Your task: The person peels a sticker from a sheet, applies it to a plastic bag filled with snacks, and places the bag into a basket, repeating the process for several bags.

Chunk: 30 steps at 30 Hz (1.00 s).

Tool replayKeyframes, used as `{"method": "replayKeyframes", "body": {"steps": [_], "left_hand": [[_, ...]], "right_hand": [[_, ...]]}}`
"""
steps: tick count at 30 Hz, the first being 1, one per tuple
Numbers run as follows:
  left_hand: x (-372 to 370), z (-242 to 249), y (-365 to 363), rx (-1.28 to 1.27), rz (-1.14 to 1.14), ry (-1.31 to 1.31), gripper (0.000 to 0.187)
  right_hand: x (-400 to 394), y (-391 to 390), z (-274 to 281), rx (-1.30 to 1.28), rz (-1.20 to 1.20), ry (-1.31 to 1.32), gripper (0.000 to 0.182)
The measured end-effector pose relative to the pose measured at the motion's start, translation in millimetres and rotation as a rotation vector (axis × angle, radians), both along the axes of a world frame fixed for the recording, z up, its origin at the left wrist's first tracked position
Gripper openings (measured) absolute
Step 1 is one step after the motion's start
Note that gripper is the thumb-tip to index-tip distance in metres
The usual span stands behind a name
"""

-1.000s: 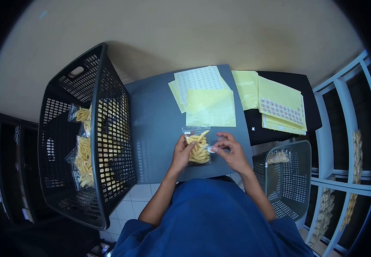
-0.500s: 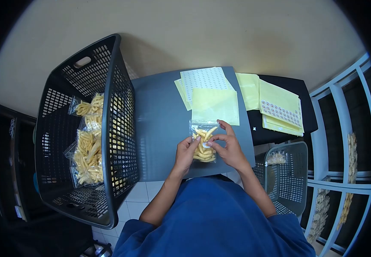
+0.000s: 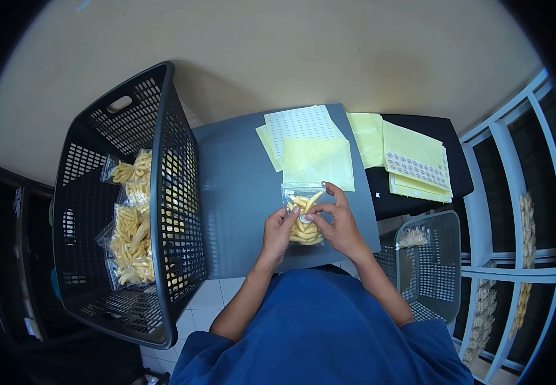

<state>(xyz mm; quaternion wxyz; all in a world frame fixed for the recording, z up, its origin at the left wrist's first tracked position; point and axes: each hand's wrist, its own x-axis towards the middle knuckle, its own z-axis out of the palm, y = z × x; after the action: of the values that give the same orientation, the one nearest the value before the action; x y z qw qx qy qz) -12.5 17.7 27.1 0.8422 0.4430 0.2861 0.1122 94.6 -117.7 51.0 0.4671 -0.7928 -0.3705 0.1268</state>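
Observation:
A clear plastic bag of pale yellow snack sticks (image 3: 305,235) is held over the front of the grey table (image 3: 233,192). At its left edge my left hand (image 3: 278,232) grips it, thumb on the front. From the right my right hand (image 3: 340,224) holds it, with thumb and index finger at a small round white sticker (image 3: 305,219) on the bag's front and another finger near the top edge. Just behind the bag lies a yellow sheet (image 3: 318,162), partly over a white sheet of small printed stickers (image 3: 297,123).
A large dark basket (image 3: 162,192) on the left contains several snack bags (image 3: 134,237). More yellow sheets (image 3: 416,151) lie on a black surface (image 3: 454,176) at right. A smaller basket (image 3: 448,256) with one bag (image 3: 412,237) stands lower right, beside a metal rack (image 3: 505,167).
The view has shifted slightly. My right thumb and index finger have moved a little left across the sticker on the bag; both hands still hold the bag.

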Motion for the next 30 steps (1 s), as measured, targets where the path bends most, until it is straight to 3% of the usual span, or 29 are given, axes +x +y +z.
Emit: {"method": "replayKeyframes", "body": {"steps": [5,20,25,30], "left_hand": [[-2.2,1.8,0.9,-0.075,-0.031,-0.050,0.023],[-4.1,-0.5,-2.3,0.183,-0.088,-0.111,0.031],[-3.6,8.6,-4.7,0.110,-0.017,-0.103,0.029],[-2.8,6.1,-7.8,0.038,0.039,-0.071,0.024]], "right_hand": [[-2.1,0.5,1.9,-0.005,-0.029,-0.064,0.015],[-12.0,10.9,3.2,0.115,-0.206,-0.027,0.019],[-11.7,11.0,1.5,0.198,-0.167,0.150,0.016],[-12.0,6.9,4.3,0.187,-0.110,0.106,0.015]]}}
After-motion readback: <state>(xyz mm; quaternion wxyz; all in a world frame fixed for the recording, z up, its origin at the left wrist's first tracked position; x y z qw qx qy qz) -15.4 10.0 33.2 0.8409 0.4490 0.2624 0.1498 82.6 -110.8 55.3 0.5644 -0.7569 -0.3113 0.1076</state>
